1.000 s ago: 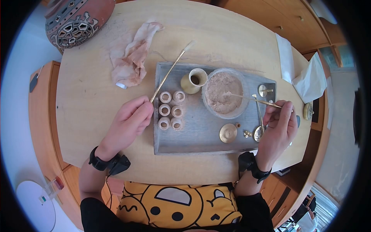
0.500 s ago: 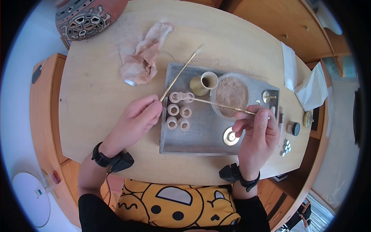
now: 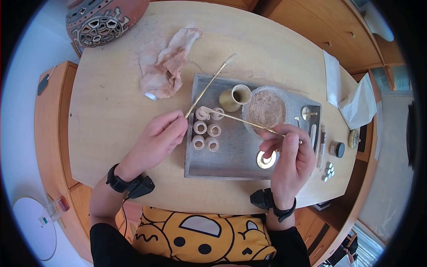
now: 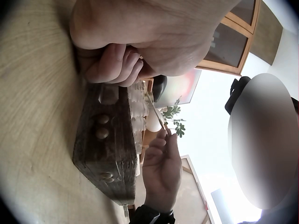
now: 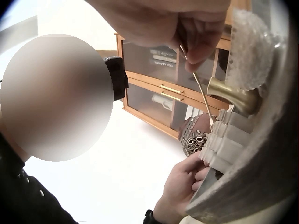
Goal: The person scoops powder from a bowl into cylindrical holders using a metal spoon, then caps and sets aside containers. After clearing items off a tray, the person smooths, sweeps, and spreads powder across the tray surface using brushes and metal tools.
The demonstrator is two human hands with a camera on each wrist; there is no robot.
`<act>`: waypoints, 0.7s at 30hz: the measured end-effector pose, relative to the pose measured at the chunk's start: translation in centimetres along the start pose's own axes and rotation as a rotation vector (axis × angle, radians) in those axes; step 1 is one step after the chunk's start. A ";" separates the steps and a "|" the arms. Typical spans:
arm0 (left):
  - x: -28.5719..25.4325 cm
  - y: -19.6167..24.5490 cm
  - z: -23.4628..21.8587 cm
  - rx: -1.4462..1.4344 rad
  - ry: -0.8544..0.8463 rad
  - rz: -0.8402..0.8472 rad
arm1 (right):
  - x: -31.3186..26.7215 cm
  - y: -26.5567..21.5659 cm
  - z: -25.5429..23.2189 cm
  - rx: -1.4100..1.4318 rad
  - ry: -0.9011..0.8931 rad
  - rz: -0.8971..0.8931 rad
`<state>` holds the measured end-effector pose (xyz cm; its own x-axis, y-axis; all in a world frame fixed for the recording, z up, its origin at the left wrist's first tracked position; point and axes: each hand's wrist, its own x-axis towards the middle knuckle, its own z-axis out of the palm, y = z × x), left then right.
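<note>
My left hand (image 3: 161, 135) pinches a thin brass brush (image 3: 210, 86) near its lower end; its pale bristles point up and away over the tray's far left corner. Between my right hand's (image 3: 291, 158) thumb and fingers is a slim brass scoop (image 3: 242, 120). The scoop's tip and a heap of pinkish-brown powder (image 3: 203, 112) are at the mouth of the far left jar. Several small jars (image 3: 199, 128) stand in two columns at the tray's left. A clear bowl (image 3: 286, 103) of the same powder stands to their right, beside a brass vase (image 3: 227, 101).
The grey wooden tray (image 3: 231, 158) also carries a round brass dish (image 3: 263, 162) and a small brass stand (image 3: 306, 113). A stained cloth (image 3: 164, 66) lies beyond it. On the right are a dark-lidded jar (image 3: 336, 149) and small white caps (image 3: 329, 172); an openwork pot (image 3: 102, 26) stands far left.
The scoop has moved left from the powder bowl to the far jars, and its powder is now heaped at the far left one. My left hand keeps its hold on the brush.
</note>
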<state>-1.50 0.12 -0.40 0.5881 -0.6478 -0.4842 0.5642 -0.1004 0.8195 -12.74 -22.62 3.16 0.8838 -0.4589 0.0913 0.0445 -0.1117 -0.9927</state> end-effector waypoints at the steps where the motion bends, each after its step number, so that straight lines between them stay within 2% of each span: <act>1: 0.0 0.0 0.0 -0.006 0.000 -0.003 | 0.0 -0.1 0.0 -0.006 0.011 -0.009; 6: 0.0 0.0 0.1 -0.006 0.008 -0.014 | 0.2 -0.2 -2.5 -0.009 0.105 -0.112; 8: 0.0 0.0 0.1 -0.013 0.011 -0.011 | 0.8 -0.5 -4.3 -0.064 0.301 -0.135; 9: 0.0 0.0 0.1 -0.006 0.031 -0.023 | 1.2 -0.5 -4.9 -0.069 0.303 -0.136; 11: 0.0 0.0 0.2 0.003 0.044 -0.037 | 2.1 -0.4 -5.7 -0.280 0.494 -0.107; 16: 0.0 0.0 0.2 0.024 0.067 -0.041 | 2.2 0.4 -5.4 -0.411 0.394 -0.017; 18: 0.0 -0.1 0.2 0.026 0.062 -0.041 | 2.1 0.2 -4.8 -0.270 0.266 0.042; 21: 0.0 -0.1 0.2 0.027 0.065 -0.037 | 2.3 0.4 -4.8 -0.237 0.304 0.079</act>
<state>-1.67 0.00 -0.45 0.6044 -0.5927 -0.5323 0.5708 -0.1439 0.8084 -12.96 -27.97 3.38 0.7004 -0.7103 0.0694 -0.1587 -0.2498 -0.9552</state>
